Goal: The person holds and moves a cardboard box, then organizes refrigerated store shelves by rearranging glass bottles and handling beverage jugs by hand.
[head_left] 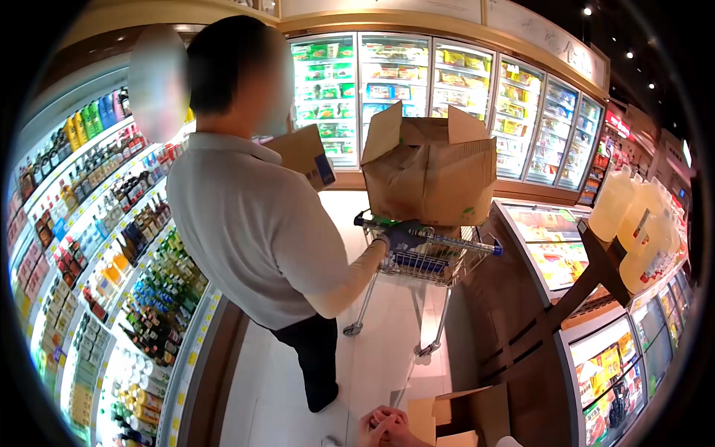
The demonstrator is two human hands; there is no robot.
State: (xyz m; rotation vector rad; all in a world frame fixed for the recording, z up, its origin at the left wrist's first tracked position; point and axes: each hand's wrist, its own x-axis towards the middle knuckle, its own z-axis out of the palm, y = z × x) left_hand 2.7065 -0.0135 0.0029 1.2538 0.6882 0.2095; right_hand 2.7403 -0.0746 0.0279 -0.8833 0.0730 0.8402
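My left hand (376, 432) and my right hand (398, 426) meet at the bottom edge of the head view. They are clasped together with fingers folded over each other, and I see nothing held in them. Part of both hands is cut off by the frame. Just to the right of them, an open cardboard box (485, 414) with raised flaps is partly in view near the floor.
Ahead, a person (246, 216) rests a gloved hand (406, 235) on a shopping cart (424, 261) carrying a large open carton (428, 182). Another carton (302, 156) is beside them. Bottle shelves (112, 223) stand left; freezers (544, 238) and jugs (633, 216) stand right.
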